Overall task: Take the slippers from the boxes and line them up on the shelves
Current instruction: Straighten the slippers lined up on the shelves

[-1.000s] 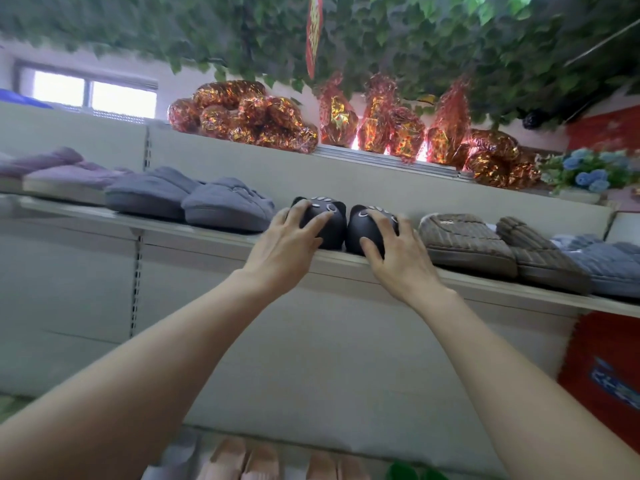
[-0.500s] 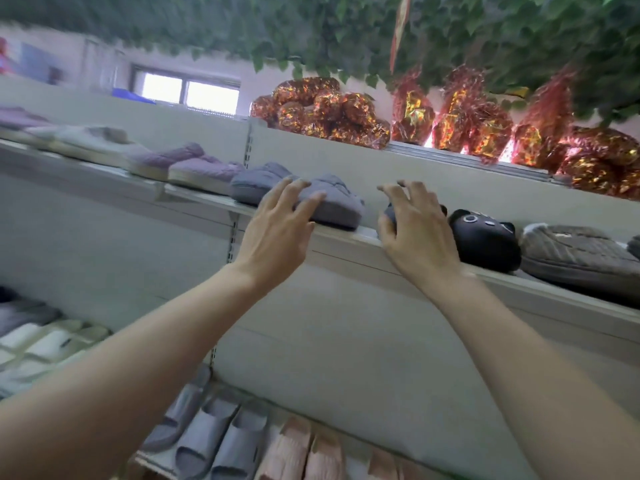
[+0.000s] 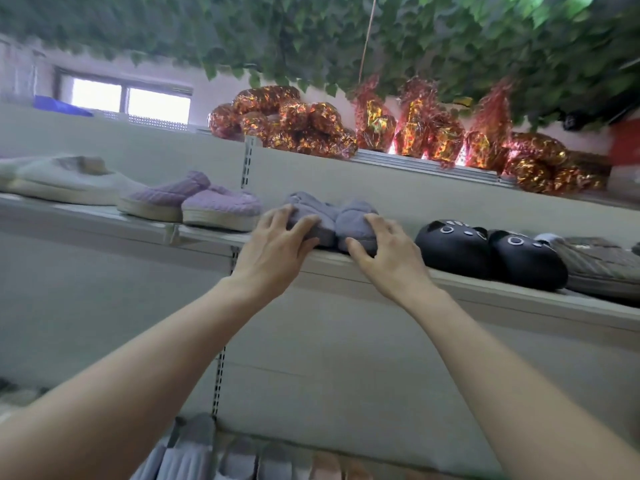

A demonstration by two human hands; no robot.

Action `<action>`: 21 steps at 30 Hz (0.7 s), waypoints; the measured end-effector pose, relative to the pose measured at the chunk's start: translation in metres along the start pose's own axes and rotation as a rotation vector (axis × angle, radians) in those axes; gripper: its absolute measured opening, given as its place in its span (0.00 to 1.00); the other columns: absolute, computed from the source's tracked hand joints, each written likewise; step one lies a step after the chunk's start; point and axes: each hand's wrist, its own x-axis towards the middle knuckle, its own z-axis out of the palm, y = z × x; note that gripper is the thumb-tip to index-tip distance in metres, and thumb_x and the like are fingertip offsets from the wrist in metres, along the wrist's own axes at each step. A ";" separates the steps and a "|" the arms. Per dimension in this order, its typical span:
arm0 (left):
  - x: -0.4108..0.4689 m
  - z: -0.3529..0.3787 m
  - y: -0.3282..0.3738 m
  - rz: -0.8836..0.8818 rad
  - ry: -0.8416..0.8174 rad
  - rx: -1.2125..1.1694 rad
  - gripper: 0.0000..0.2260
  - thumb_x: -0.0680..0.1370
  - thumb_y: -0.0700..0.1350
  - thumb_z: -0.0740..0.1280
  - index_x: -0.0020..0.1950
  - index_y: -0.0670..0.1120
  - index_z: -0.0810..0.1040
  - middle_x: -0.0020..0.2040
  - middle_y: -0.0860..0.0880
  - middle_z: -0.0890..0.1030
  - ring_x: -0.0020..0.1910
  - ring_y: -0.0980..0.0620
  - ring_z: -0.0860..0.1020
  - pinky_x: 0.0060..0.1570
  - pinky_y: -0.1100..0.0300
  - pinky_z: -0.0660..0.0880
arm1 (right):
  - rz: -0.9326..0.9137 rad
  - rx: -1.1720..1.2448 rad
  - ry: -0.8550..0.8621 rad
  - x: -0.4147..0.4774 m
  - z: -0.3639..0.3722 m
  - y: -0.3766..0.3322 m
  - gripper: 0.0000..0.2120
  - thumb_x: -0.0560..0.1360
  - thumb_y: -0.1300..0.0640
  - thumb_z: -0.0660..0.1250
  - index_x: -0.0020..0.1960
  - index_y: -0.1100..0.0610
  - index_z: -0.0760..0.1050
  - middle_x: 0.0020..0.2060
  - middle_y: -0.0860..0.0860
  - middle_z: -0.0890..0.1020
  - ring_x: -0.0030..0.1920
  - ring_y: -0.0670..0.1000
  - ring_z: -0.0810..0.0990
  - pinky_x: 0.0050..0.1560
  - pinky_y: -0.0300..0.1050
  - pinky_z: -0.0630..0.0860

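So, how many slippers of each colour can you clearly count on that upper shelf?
Lilac slippers: 2
Grey slippers, one gripped by the left hand, one by the right hand: 2
Black slippers with faces: 2
Total: 6
Not counted: cream slippers at the left are blurred, brown slippers at the right are cut off.

Single wide-angle head cam, tilted up at the upper shelf (image 3: 485, 292) from arm's reach, ceiling foliage (image 3: 415, 36) overhead.
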 end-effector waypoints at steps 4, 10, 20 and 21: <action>0.000 0.005 -0.008 0.056 0.000 -0.021 0.20 0.78 0.56 0.54 0.65 0.50 0.74 0.64 0.37 0.72 0.60 0.34 0.71 0.59 0.43 0.72 | 0.045 -0.027 0.039 -0.004 0.004 -0.005 0.35 0.69 0.31 0.53 0.71 0.46 0.64 0.66 0.56 0.72 0.65 0.61 0.71 0.64 0.52 0.68; -0.018 -0.011 -0.013 0.111 0.007 -0.060 0.19 0.80 0.47 0.59 0.71 0.51 0.68 0.70 0.40 0.68 0.69 0.38 0.65 0.64 0.44 0.69 | 0.059 -0.159 0.060 -0.006 0.006 -0.012 0.26 0.77 0.42 0.59 0.72 0.50 0.65 0.67 0.58 0.71 0.67 0.62 0.69 0.66 0.56 0.68; -0.051 -0.080 -0.122 -0.007 0.185 0.135 0.21 0.77 0.39 0.63 0.70 0.48 0.70 0.70 0.42 0.69 0.72 0.38 0.62 0.71 0.44 0.60 | -0.355 -0.082 0.253 -0.007 0.042 -0.141 0.19 0.77 0.57 0.62 0.68 0.54 0.70 0.63 0.58 0.73 0.61 0.60 0.71 0.58 0.54 0.71; -0.047 -0.085 -0.138 -0.039 0.171 0.137 0.21 0.77 0.41 0.62 0.70 0.48 0.69 0.71 0.42 0.68 0.72 0.37 0.62 0.71 0.43 0.60 | -0.358 -0.050 0.206 -0.004 0.050 -0.155 0.20 0.78 0.55 0.62 0.69 0.53 0.70 0.62 0.58 0.73 0.61 0.60 0.72 0.59 0.53 0.71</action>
